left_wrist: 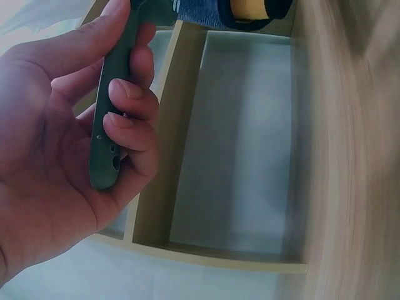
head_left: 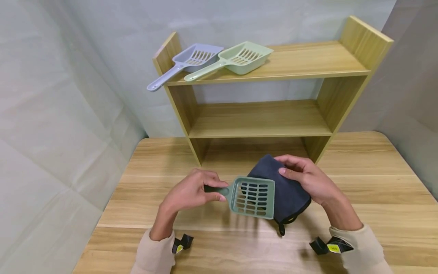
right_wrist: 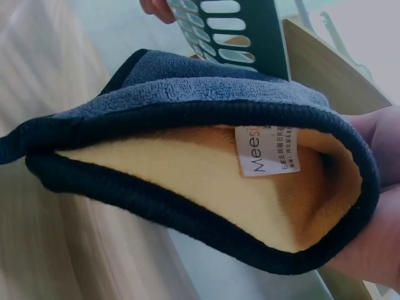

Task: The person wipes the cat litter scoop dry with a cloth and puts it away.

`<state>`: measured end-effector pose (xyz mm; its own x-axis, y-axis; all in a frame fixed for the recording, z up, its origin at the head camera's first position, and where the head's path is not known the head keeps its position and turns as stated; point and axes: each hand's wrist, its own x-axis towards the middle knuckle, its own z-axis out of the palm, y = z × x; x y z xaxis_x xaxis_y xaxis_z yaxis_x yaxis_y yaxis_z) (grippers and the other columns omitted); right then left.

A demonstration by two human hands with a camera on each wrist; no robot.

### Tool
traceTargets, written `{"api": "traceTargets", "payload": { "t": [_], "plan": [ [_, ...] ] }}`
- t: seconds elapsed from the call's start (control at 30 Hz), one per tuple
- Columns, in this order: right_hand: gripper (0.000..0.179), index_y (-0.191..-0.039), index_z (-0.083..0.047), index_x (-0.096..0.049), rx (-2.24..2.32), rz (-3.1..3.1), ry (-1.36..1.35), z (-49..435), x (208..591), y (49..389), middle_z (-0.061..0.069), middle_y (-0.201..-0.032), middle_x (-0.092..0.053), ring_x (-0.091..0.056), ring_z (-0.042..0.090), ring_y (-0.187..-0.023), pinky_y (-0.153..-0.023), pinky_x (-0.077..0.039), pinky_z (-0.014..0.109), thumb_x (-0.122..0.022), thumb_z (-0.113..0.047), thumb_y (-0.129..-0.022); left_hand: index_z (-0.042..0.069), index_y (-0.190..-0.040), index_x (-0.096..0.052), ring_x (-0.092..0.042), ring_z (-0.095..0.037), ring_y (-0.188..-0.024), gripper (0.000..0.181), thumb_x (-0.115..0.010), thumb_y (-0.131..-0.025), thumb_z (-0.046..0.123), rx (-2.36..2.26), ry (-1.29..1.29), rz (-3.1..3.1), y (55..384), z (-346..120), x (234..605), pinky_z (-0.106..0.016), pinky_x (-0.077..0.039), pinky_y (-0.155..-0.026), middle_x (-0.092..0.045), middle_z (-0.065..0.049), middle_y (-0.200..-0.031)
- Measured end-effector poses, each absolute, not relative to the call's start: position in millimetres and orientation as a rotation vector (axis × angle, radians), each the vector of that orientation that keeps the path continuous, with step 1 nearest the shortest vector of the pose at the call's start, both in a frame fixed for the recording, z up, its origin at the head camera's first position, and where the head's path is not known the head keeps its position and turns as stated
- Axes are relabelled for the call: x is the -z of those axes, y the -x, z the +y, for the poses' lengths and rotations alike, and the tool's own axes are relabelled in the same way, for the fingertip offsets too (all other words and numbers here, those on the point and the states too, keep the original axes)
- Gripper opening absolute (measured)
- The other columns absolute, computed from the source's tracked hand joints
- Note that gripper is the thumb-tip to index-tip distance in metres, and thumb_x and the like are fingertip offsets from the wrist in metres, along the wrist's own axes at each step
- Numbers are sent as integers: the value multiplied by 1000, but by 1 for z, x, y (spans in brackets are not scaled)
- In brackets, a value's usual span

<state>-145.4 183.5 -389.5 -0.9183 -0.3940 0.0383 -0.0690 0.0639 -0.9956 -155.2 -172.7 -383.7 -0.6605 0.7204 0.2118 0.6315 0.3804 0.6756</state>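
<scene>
A dark green slotted litter scoop point(head_left: 248, 196) is held by its handle in my left hand point(head_left: 193, 191), above the table. The left wrist view shows that hand's fingers curled round the green handle point(left_wrist: 111, 125). A folded dark blue cloth point(head_left: 289, 198) with black edging is gripped at its upper right side by my right hand point(head_left: 314, 182), thumb on top. Part of the cloth lies behind the scoop's pan; whether they touch is unclear in the head view. In the right wrist view the cloth's fold point(right_wrist: 200, 87) gapes, with a yellow inner side and a white label point(right_wrist: 265, 153).
A wooden shelf unit point(head_left: 260, 131) stands at the back of the wooden table point(head_left: 137, 213). On its top board lie a lavender scoop point(head_left: 184, 61) and a pale green scoop point(head_left: 224, 62), their handles jutting past the front edge. Pale sheeting point(head_left: 51, 114) hangs at the sides and back.
</scene>
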Motion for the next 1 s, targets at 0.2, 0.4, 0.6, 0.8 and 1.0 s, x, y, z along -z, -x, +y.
{"api": "traceTargets", "payload": {
  "t": [0.2,0.4,0.6,0.8,1.0],
  "plan": [
    [31,-138,-5,-68,1895,2145,460,176,392,145,-4,-116,-75,-70,12,-103,-83,-60,26,-64,-10,-108,5,-121,-82,-43,1,-68,36,-90,-87,14,-1149,-1280,2494,155,-166,387,-22,-43,-62,-67,4,-78],
    [37,-140,8,-63,1818,2193,478,170,393,144,-5,-116,-75,-69,10,-103,-85,-58,25,-65,-9,-106,6,-121,-82,-46,2,-69,36,-90,-86,14,-1141,-1309,2475,154,-158,389,-22,-45,-63,-71,3,-82],
    [38,-140,10,-62,1808,2154,510,169,395,145,-4,-113,-76,-71,10,-98,-83,-59,25,-64,-7,-106,6,-124,-81,-47,1,-69,37,-88,-89,19,-1139,-1262,2430,151,-152,388,-20,-45,-62,-69,4,-81],
    [38,-140,10,-62,1787,2159,510,172,394,145,-4,-114,-76,-70,10,-102,-85,-59,25,-64,-7,-106,6,-122,-82,-46,-1,-69,37,-89,-88,17,-1129,-1224,2461,152,-157,387,-20,-44,-63,-70,4,-83],
    [35,-139,5,-65,1785,2193,527,180,388,144,-8,-121,-75,-68,10,-107,-87,-57,24,-64,-7,-106,8,-122,-82,-46,-5,-67,37,-89,-88,18,-1126,-1186,2505,154,-166,385,-21,-43,-63,-69,5,-82]
  ]
}}
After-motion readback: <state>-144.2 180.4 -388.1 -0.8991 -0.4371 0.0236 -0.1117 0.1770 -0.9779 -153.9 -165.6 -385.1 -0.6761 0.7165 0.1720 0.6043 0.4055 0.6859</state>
